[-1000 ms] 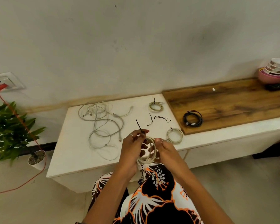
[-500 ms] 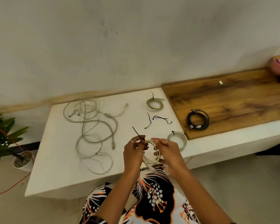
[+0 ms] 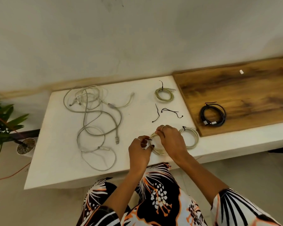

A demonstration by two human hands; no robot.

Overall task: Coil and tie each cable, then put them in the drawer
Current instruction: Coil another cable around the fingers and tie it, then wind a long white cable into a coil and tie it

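Holding a cream coiled cable (image 3: 157, 148) above the near edge of the white table (image 3: 59, 150), both hands work at its rim. Left hand (image 3: 140, 150): fingers curled, pinching a short black tie (image 3: 148, 139) at the coil's upper left. Right hand (image 3: 172, 141): fingers curled over the coil's top right, gripping it.

Just right of the hands, a tied cream coil (image 3: 192, 138) lies flat on the table. A second tied coil (image 3: 164, 95) sits at the far side. Two loose black ties (image 3: 170, 111) lie between them. Tangled grey cables (image 3: 95, 121) sprawl on the left half.

Wooden board (image 3: 245, 95) carries a tied black coil (image 3: 213, 115). No drawer visible. Potted plant (image 3: 25, 145), far left: pot holds soil.
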